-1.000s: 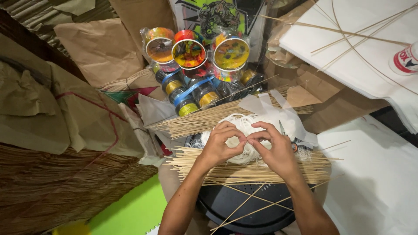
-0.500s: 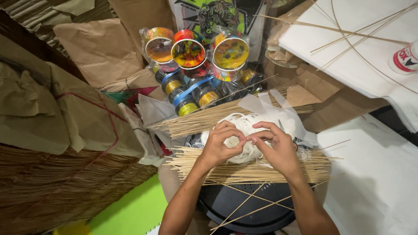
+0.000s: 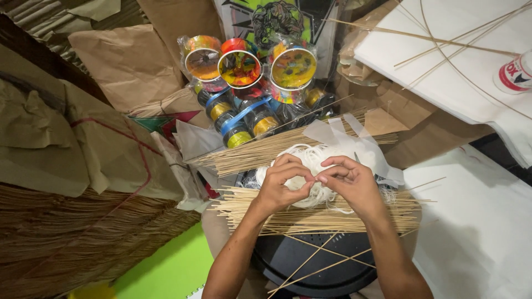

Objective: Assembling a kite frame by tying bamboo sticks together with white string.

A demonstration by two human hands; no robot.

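Both hands – left hand [image 3: 279,188], right hand [image 3: 350,185] – pinch fingertips together on the white string bundle [image 3: 310,166]; probably soft, light, tangle-prone – best gripped at a loose strand

left hand [image 3: 282,185] | fingertips nudged closer to right hand [image 3: 352,185] (barely)

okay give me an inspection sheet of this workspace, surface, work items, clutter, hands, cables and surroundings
Surface: round black stand under the hands.
Work items: white string bundle; thin sticks lying flat in a layer.
Clutter: loose stick bundle; wrapped colourful spools; white paper sheets.
Hands: left hand and right hand pinch the string, fingertips meeting.
Cables: nothing seen.
Surroundings: brown paper, green floor.
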